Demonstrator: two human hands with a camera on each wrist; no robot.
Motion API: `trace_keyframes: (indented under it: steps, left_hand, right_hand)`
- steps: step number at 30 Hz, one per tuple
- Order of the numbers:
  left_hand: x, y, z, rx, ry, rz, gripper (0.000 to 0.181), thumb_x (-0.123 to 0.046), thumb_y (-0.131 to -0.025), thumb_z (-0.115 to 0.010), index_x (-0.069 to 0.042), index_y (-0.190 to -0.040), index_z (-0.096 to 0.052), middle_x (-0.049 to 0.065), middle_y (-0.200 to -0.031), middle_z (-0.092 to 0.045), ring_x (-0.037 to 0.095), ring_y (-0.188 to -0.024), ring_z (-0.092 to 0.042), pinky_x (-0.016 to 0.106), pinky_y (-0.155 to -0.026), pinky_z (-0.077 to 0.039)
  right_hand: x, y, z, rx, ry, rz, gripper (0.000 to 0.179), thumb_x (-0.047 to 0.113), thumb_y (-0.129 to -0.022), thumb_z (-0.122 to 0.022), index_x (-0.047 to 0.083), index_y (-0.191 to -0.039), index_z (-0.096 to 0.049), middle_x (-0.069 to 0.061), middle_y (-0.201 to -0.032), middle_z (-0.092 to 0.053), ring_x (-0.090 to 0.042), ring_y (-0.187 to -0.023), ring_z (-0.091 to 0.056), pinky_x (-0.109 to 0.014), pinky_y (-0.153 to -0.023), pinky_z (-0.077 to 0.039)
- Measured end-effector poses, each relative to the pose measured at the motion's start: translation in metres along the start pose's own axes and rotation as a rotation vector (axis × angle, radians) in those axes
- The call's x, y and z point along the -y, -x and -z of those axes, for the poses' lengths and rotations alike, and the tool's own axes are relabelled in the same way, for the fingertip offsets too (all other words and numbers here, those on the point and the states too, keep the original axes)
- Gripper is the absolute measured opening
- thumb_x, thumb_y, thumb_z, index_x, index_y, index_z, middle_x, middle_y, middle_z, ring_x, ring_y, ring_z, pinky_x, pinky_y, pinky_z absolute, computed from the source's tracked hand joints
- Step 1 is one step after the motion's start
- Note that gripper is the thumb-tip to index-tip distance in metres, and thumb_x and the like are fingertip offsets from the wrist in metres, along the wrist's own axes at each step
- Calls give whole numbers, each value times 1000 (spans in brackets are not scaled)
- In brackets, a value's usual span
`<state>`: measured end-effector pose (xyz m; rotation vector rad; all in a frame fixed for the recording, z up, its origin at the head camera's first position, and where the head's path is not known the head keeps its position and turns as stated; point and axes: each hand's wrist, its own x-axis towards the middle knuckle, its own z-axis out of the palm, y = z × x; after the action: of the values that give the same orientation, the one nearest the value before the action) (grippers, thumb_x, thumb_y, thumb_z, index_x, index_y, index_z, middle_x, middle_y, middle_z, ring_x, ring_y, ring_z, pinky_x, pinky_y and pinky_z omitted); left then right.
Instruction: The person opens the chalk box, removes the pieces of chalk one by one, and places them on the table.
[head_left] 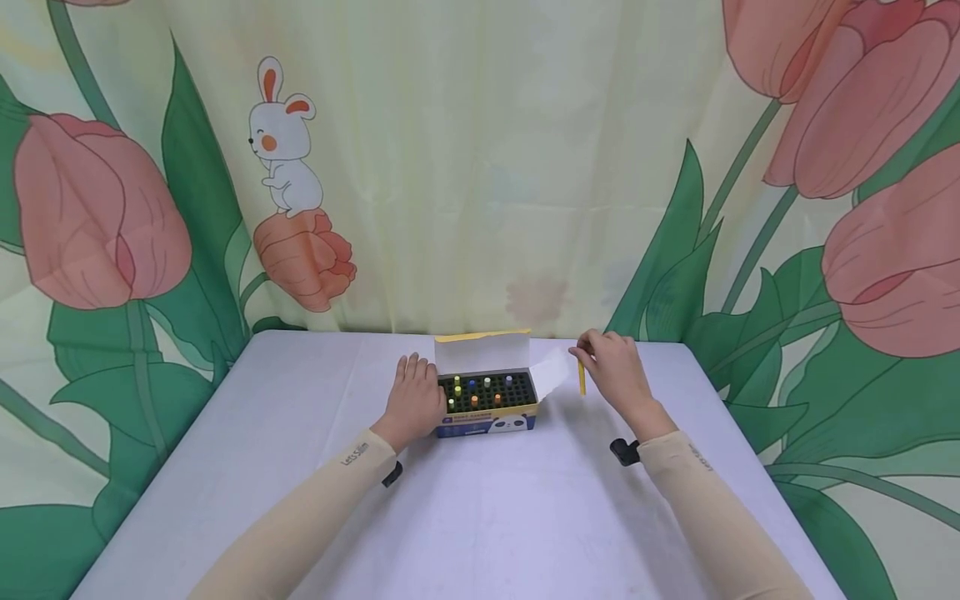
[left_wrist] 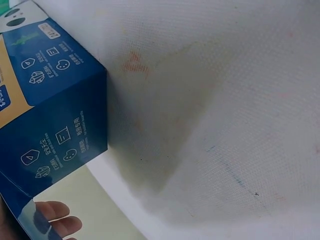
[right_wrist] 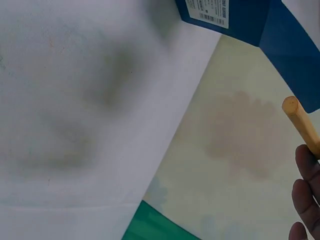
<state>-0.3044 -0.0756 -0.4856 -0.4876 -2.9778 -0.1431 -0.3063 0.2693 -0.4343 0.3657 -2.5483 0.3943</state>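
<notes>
A blue and yellow crayon box stands on the table with its lid raised. Several crayons of different colours stand upright in its black grid of holes. At the box's left end, my left hand rests against it with fingers extended; in the left wrist view its fingertips show past a blue side flap. My right hand, to the right of the box, pinches a yellow crayon that points downward. In the right wrist view, the crayon's round end faces the camera.
A white-covered table lies under both arms. The box's lid stands up at the back, and its white right flap sticks out toward my right hand. Behind the table hangs a curtain printed with tulips and a rabbit.
</notes>
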Motion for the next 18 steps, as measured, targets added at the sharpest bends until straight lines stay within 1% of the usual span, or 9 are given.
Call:
trace_keyframes:
  steps: [5, 11, 15, 18]
  left_hand:
    - [-1, 1, 2, 15, 5, 5, 55, -23, -106, -35, 15, -145, -41, 33, -153, -41, 47, -152, -27, 57, -128, -12]
    - [0, 0, 0, 17, -4, -1, 56, -24, -106, -34, 15, -146, -41, 32, -153, -41, 47, -153, -26, 56, -128, -11]
    - [0, 2, 1, 21, 6, 6, 56, -24, -106, -34, 15, -146, -40, 32, -154, -40, 47, -153, -25, 56, -128, -11]
    - [0, 2, 2, 16, 11, 8, 56, -23, -106, -33, 14, -147, -40, 32, -154, -40, 47, -153, -25, 56, -128, -11]
  right_hand:
    - [-7, 4, 2, 29, 8, -15, 17, 28, -98, -72, 12, -94, -68, -4, -80, -71, -26, -79, -60, -47, -79, -43]
    - [-19, 8, 1, 57, 22, -27, 15, 28, -97, -73, 14, -94, -67, -3, -82, -74, -26, -79, -63, -50, -84, -43]
    - [-26, 12, 1, 109, 33, -36, 14, 26, -95, -75, 15, -91, -67, -1, -80, -74, -26, -80, -64, -53, -88, -40]
    - [-30, 17, 0, 146, 50, -58, 15, 26, -94, -77, 15, -90, -68, 0, -78, -74, -26, -79, -64, -54, -90, -39]
